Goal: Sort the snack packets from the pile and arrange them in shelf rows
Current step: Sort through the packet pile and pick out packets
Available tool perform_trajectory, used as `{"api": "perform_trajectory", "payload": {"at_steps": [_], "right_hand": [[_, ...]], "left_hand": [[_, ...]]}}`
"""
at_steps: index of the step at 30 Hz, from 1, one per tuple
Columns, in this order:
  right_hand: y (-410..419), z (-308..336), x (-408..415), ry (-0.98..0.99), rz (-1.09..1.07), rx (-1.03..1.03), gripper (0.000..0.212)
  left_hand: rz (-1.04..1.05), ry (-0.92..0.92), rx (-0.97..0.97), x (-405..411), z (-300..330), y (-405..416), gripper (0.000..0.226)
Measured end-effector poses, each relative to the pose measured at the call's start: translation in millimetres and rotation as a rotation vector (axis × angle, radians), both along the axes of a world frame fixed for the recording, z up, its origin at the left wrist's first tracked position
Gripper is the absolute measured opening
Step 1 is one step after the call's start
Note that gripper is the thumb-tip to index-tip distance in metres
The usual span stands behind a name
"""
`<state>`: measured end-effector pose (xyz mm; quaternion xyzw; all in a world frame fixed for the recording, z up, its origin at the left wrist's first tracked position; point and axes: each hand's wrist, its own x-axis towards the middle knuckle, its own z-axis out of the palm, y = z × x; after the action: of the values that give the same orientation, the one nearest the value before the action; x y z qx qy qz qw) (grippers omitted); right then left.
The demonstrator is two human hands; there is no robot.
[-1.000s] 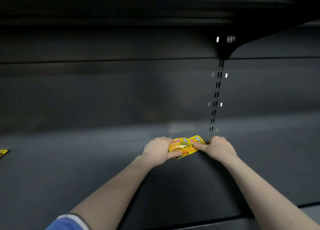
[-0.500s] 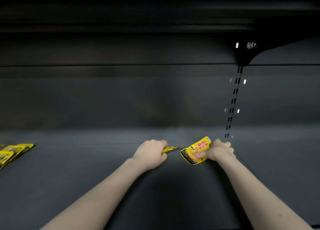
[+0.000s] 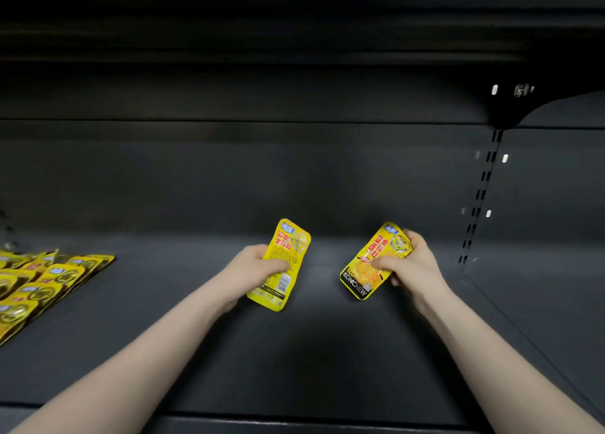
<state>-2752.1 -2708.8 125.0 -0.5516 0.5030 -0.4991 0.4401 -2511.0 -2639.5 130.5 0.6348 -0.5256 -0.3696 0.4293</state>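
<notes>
Both my hands are stretched out over a dark shelf board (image 3: 311, 351), each holding one yellow snack packet. My left hand (image 3: 252, 266) grips a packet (image 3: 283, 270) upright, its back side with a barcode facing me. My right hand (image 3: 409, 263) grips a second yellow packet (image 3: 376, 260), tilted to the right, with its printed front and black bottom band facing me. The two packets are apart, lifted above the board. At the far left lies a pile of several yellow packets (image 3: 42, 283), overlapping in rows.
The shelf has a dark back wall (image 3: 262, 178) and another shelf (image 3: 262, 40) overhead. A slotted upright (image 3: 481, 197) with a bracket stands at the right. The board's front edge (image 3: 294, 417) runs along the bottom.
The two packets, first held together at the back of the shelf, have been pulled apart and lifted, one in each hand. The view has shifted left, showing the pile.
</notes>
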Motion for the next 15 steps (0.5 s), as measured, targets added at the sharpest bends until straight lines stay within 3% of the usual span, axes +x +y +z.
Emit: {"api": "perform_trajectory", "payload": {"at_steps": [4, 6, 7, 10, 11, 15], "right_hand": [[24.8, 7.1, 51.1, 0.135, -0.043, -0.075, 0.089], [39.3, 9.5, 84.0, 0.167, -0.066, -0.082, 0.089], [46.7, 10.2, 102.5, 0.184, -0.065, -0.089, 0.08], [67.3, 3.7, 162.9, 0.238, -0.032, -0.127, 0.021], [75.1, -0.6, 183.8, 0.231, -0.019, -0.131, 0.011], [106.0, -10.1, 265.1, 0.216, -0.037, -0.183, 0.005]], "left_hand": [[0.042, 0.014, -0.021, 56.1, 12.4, 29.6, 0.007], [0.071, 0.007, -0.045, 93.9, 20.4, 44.6, 0.007], [0.084, 0.003, -0.057, 114.7, 24.0, 52.4, 0.007], [0.109, 0.008, -0.087, 180.1, 33.5, 75.8, 0.005], [0.112, 0.017, -0.095, 201.6, 36.5, 83.5, 0.005], [0.128, 0.027, -0.142, 286.7, 50.3, 115.2, 0.004]]}}
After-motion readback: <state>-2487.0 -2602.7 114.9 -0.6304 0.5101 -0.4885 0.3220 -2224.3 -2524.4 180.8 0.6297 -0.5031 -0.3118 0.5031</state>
